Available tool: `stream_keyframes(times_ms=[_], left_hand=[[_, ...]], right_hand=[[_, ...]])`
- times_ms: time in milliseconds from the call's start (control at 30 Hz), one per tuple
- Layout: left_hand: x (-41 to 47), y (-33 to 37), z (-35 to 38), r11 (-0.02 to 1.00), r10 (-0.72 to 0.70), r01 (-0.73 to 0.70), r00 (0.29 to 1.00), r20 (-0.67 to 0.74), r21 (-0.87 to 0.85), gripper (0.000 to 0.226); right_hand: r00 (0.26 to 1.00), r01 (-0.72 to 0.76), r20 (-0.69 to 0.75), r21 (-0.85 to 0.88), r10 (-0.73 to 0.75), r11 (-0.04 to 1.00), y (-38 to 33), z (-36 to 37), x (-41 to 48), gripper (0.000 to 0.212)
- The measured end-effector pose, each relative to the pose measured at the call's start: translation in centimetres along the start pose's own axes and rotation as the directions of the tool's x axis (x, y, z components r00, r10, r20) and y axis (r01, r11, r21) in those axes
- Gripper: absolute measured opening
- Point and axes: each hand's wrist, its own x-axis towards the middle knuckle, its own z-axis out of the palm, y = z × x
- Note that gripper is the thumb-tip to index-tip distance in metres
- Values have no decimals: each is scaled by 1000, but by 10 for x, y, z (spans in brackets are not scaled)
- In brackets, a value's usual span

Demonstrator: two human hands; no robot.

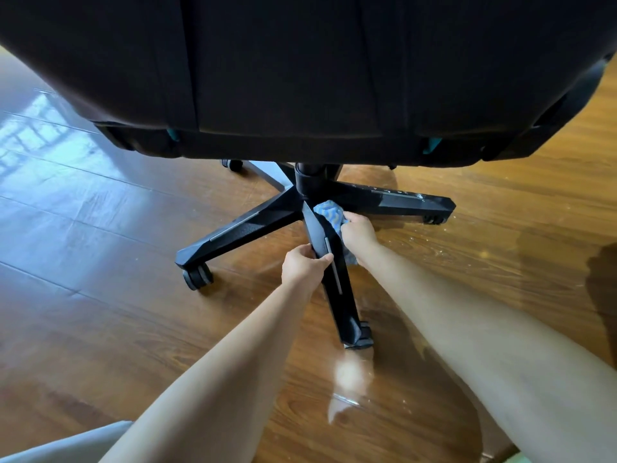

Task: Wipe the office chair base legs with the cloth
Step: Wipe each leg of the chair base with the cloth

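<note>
- While I look down from the head camera, the office chair (300, 71) fills the top of the view, its seat dark and far above both hands.
- The wooden floor (100, 245) spreads under everything, glossy with window glare off to the left hand's side.
- The near base leg (337, 282) runs between my two hands, pointing toward me, caster (362, 335) at its end.
- My left hand (302, 267) is wrapped around that leg's left edge, thumb on top.
- My right hand (357, 232) is closed around the blue cloth (330, 213), pressed just beyond the fingers against the hub side of the leg.
</note>
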Motion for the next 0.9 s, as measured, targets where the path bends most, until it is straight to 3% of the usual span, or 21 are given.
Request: stream_keyframes(times_ms=[133, 200, 300, 433, 567, 733, 900], left_hand=[[2, -2, 0, 1000, -13, 13, 1000, 2, -7, 71], [4, -3, 0, 1000, -6, 6, 1000, -4, -12, 73], [4, -5, 1, 1000, -7, 7, 1000, -9, 9, 73], [3, -6, 3, 1000, -9, 9, 1000, -14, 3, 72], [3, -7, 1, 1000, -1, 1, 1000, -18, 8, 68], [5, -7, 1, 1000, -5, 5, 1000, -4, 0, 66], [9, -10, 0, 1000, -2, 2, 1000, 14, -22, 63]], right_hand=[[973, 171, -93, -312, -209, 934, 18, -1, -23, 36], [960, 207, -107, -350, -258, 914, 39, -4, -37, 20], [975, 127, -144, -273, -171, 954, 55, -23, -38, 18], [931, -52, -361, -1, 48, 999, 42, -48, -11, 23], [981, -24, -185, 166, 55, 986, 9, -19, 7, 33], [986, 89, -135, -69, -98, 994, -5, 8, -6, 38], [988, 137, -48, -132, -144, 982, 29, -18, -46, 40]])
